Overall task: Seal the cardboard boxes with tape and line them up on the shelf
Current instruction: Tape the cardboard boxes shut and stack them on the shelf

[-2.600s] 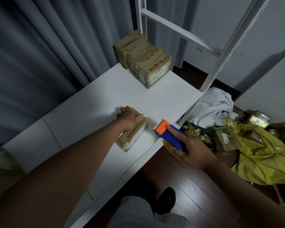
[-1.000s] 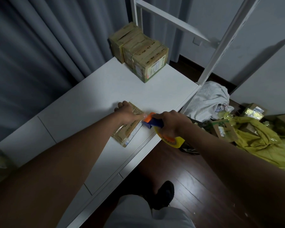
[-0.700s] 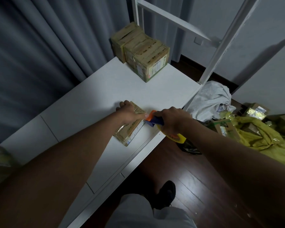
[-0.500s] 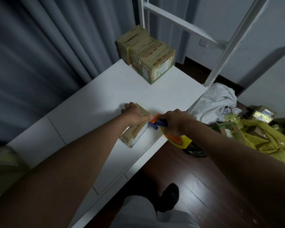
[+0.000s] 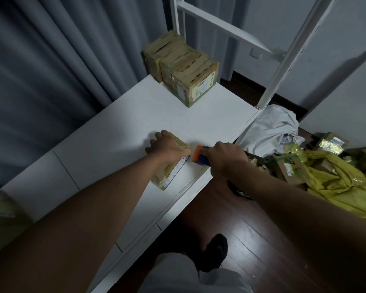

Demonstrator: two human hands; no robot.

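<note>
The head view looks down on the right hand [image 5: 224, 158], whose fingers are curled tight round the blue handle of a tape dispenser [image 5: 200, 158]; the orange front end of the dispenser is pressed against the near right edge of a small cardboard box [image 5: 170, 166]. The left hand [image 5: 167, 148] lies on top of that box, palm down with the fingers bent over its far side, holding it down on the white shelf [image 5: 123, 134]. The box lies flat near the front edge of the shelf, its long side running toward the person, with a pale label showing on its right face. Whether tape is already stuck to the box cannot be made out. Further back, at the far corner of the shelf beside a white upright post [image 5: 176, 15], three taped boxes [image 5: 182, 66] stand touching one another in a row, the nearest one showing a barcode label. A grey curtain [image 5: 51, 60] hangs behind the shelf on the left. To the right, on the dark wooden floor [image 5: 251, 240], lie a crumpled white cloth [image 5: 270, 127], a yellow bag [image 5: 342, 178] and more loose boxes [image 5: 292, 168]. The person's black shoe [image 5: 215, 251] shows below the shelf edge.
</note>
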